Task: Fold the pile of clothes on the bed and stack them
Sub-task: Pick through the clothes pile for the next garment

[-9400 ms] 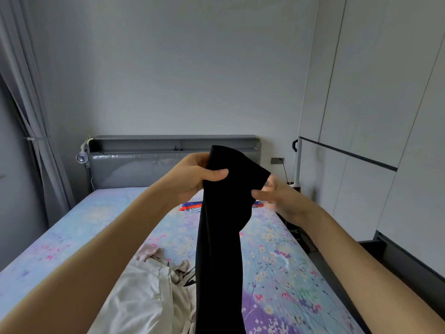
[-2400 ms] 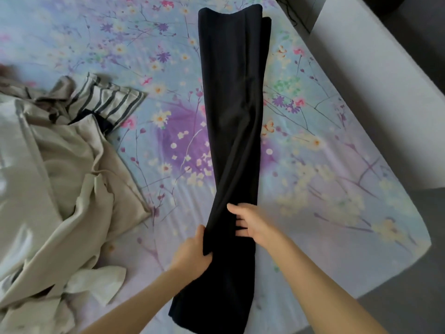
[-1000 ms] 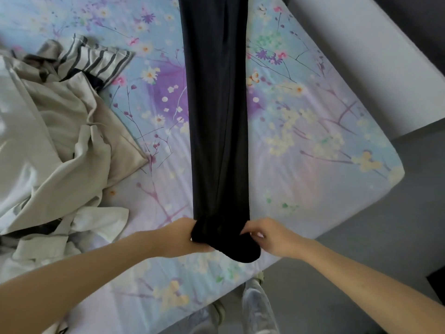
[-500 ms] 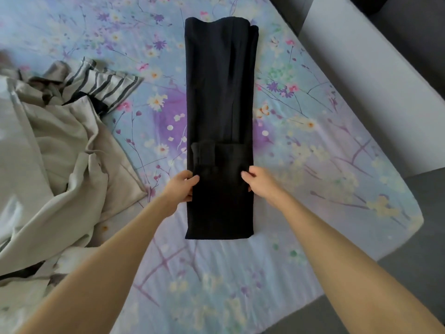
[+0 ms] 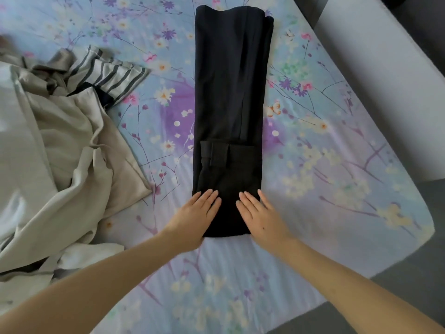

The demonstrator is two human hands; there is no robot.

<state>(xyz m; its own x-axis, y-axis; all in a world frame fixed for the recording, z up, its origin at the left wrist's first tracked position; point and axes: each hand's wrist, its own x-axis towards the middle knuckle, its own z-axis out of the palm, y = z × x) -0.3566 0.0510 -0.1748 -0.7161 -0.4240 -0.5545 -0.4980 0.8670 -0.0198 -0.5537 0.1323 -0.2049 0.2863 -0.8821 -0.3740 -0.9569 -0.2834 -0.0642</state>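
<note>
No readable text, label, brand or number is found on the black trousers (image 5: 228, 92), the beige clothes pile (image 5: 60, 153) or the floral sheet (image 5: 325, 177).

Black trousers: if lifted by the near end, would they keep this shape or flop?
Probably floppy: the black trousers lie limp and flat on the bed sheet. The doubled-over near end would likely fall open if lifted, as the left hand and right hand are pressing it flat. Likely light, since the cloth looks thin.
</note>
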